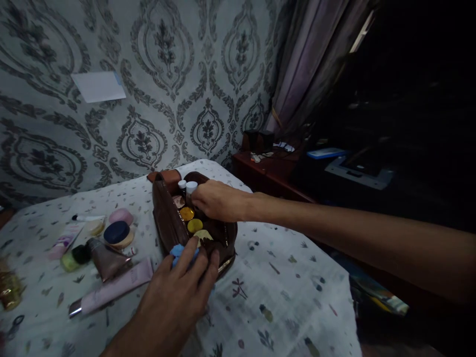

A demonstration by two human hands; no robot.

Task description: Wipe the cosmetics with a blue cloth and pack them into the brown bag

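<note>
Pouch: a dark brown, elongated, leather-like zip pouch (169,215) lies unzipped at the centre of the frame, on a white cloth with small printed motifs (290,297). Its walls appear semi-soft: expect them to flex inward under pressure while holding their general shape. The surface looks smooth and moderately slippery. Loaded, it should be moderately heavy; support it at both long walls. Keep fingers clear of the toothed metal zip (225,265) at the lower right end, which may scratch.

Contents: 2 small containers with white round caps, a larger (191,187) and a smaller (182,184), stand at the pouch's upper end. They are probably light and rigid; grip below the cap. The shiny gold round item (186,213) and the yellow round item (195,225) sit lower; take these by the edge.

Hands: the right hand (217,200) enters from the right with fingers curled beside the larger cap; whether it is clamped on anything cannot be told. The left hand (182,285), lower centre, lies over the pouch's near end beside a crumpled light-blue piece (178,252), fingers slightly apart; its grip cannot be confirmed.
</note>
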